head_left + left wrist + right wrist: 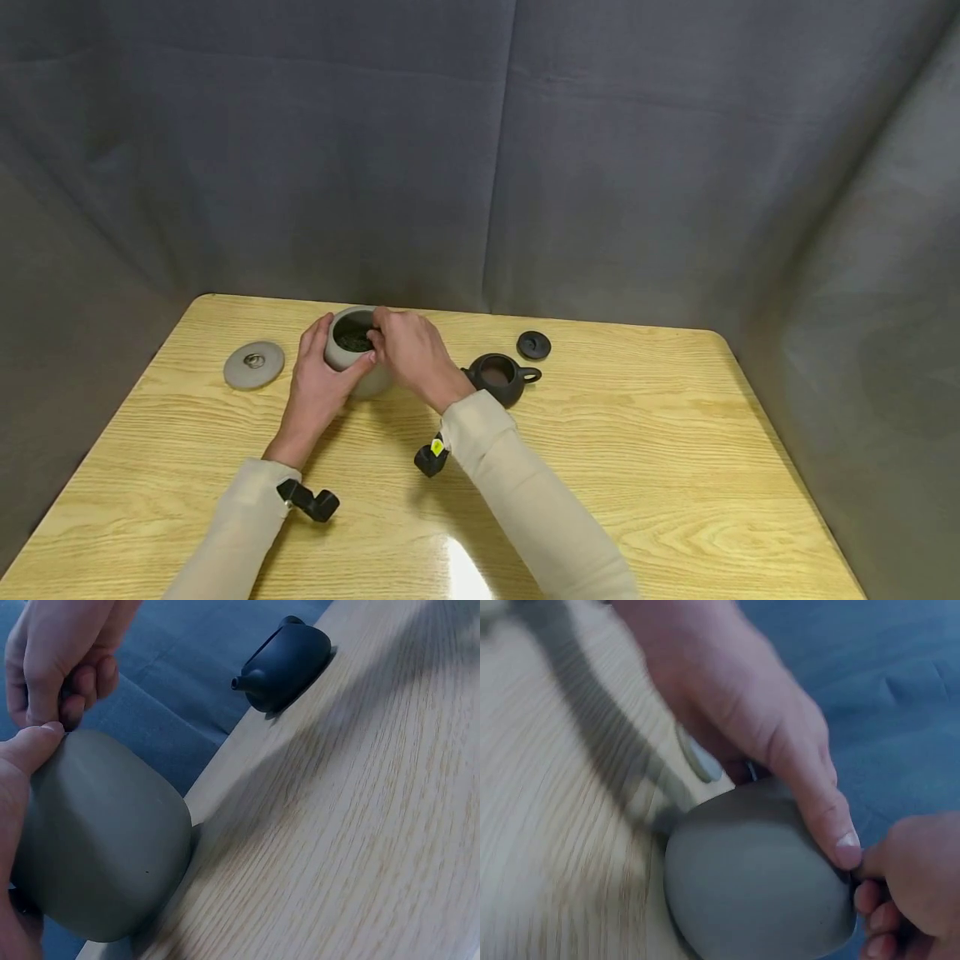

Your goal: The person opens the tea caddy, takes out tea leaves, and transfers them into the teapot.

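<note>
A grey-beige jar (367, 385) stands tilted on the table, its mouth showing dark, leaf-like contents (354, 337). My left hand (322, 379) grips it from the left side, with the thumb up at the rim. Over the right of the mouth, my right hand (412, 346) has curled fingers pinching a slim dark object (67, 684); most of it is hidden, and I cannot tell its kind. In the right wrist view the left thumb and right fingers meet at the jar's rim.
A small dark teapot (501, 379), lidless, stands right of the jar, partly behind my right wrist. Its round dark lid (534, 345) lies behind it. The jar's grey lid (254, 365) lies left of my left hand. Grey curtains (495, 167) surround the wooden table (637, 467).
</note>
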`<action>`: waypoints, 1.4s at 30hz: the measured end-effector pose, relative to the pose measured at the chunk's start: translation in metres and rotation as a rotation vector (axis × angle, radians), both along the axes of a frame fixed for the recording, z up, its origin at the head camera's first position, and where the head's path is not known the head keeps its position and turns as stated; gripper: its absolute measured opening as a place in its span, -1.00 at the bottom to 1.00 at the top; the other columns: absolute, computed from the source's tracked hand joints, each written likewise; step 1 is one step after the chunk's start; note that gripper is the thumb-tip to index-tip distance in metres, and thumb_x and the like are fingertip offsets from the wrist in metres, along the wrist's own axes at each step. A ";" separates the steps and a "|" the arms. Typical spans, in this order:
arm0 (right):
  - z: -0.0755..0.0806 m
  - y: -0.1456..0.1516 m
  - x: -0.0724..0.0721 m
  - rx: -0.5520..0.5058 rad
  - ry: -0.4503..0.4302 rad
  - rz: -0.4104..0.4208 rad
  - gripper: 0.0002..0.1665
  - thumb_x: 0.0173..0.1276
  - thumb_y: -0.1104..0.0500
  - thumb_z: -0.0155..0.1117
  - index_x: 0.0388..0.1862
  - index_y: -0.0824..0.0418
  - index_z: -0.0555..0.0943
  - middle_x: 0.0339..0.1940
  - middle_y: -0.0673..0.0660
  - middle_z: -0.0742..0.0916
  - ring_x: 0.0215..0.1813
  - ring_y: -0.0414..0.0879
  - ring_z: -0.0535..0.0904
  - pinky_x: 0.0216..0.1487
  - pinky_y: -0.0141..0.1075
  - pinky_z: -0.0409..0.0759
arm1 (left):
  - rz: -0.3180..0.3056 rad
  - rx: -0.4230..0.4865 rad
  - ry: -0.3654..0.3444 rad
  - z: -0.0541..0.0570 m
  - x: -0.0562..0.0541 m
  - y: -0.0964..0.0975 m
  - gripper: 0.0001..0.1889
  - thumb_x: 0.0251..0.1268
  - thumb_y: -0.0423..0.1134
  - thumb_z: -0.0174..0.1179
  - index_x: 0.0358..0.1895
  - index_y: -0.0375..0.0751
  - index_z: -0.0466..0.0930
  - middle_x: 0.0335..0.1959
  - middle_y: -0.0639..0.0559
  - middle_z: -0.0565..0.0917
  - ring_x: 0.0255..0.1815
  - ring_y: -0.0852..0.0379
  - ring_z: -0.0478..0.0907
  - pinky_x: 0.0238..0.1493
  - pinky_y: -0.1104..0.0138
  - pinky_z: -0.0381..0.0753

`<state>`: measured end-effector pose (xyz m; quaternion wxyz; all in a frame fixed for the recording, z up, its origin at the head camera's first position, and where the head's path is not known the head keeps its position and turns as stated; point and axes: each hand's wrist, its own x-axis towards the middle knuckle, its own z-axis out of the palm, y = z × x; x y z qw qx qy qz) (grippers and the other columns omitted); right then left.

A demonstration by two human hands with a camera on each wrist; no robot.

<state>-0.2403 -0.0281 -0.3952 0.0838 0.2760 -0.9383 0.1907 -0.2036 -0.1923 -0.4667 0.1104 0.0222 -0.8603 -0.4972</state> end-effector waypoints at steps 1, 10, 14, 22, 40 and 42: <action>0.001 -0.001 -0.001 0.005 -0.027 -0.005 -0.81 0.69 0.08 0.20 -0.11 0.13 0.67 -0.29 0.03 0.82 -0.36 -0.18 0.72 -0.36 -0.39 0.55 | -0.001 -0.001 0.000 0.000 0.000 0.000 0.05 0.43 0.11 0.41 0.77 -0.14 -0.03 0.76 -0.21 0.05 0.67 -0.29 0.21 0.58 -0.21 0.31; 0.000 0.002 -0.003 -0.179 -0.243 -0.001 -0.82 0.67 0.09 0.23 -0.10 0.15 0.68 -0.23 0.08 0.81 -0.37 -0.18 0.61 -0.39 -0.45 0.46 | -0.020 0.007 -0.025 0.001 0.002 0.000 0.05 0.45 0.12 0.38 0.77 -0.14 -0.06 0.77 -0.21 0.02 0.69 -0.30 0.18 0.60 -0.23 0.30; -0.003 0.005 -0.005 -0.268 -0.277 0.014 -0.81 0.66 0.11 0.23 -0.11 0.19 0.69 -0.32 0.09 0.77 -0.44 -0.19 0.53 -0.43 -0.46 0.39 | -0.016 0.010 -0.012 0.000 0.000 -0.001 0.08 0.41 0.19 0.40 0.77 -0.13 -0.05 0.77 -0.19 0.04 0.68 -0.29 0.20 0.58 -0.22 0.31; -0.010 0.004 -0.006 -0.418 -0.345 -0.056 -0.82 0.67 0.10 0.23 -0.10 0.16 0.69 -0.56 -0.01 0.59 -0.66 -0.23 0.30 -0.54 -0.41 0.29 | -0.018 0.015 -0.005 0.000 -0.003 -0.003 0.12 0.38 0.24 0.40 0.78 -0.12 -0.07 0.76 -0.21 0.03 0.67 -0.29 0.21 0.56 -0.23 0.33; -0.021 0.009 -0.002 -0.821 -0.581 -0.100 -0.80 0.65 0.12 0.26 -0.20 0.19 0.68 -0.61 0.03 0.64 -0.65 -0.09 0.43 -0.54 -0.33 0.47 | -0.018 0.021 -0.022 -0.001 -0.005 -0.001 0.12 0.37 0.28 0.39 0.78 -0.05 -0.08 0.78 -0.16 0.01 0.72 -0.27 0.14 0.61 -0.24 0.28; -0.021 0.009 -0.001 -0.862 -0.607 -0.111 -0.81 0.64 0.13 0.26 -0.19 0.20 0.68 -0.60 0.04 0.65 -0.63 -0.04 0.44 -0.53 -0.31 0.46 | -0.019 0.023 -0.025 -0.001 -0.005 -0.001 0.13 0.37 0.29 0.38 0.79 -0.02 -0.09 0.78 -0.16 0.00 0.72 -0.27 0.14 0.60 -0.25 0.29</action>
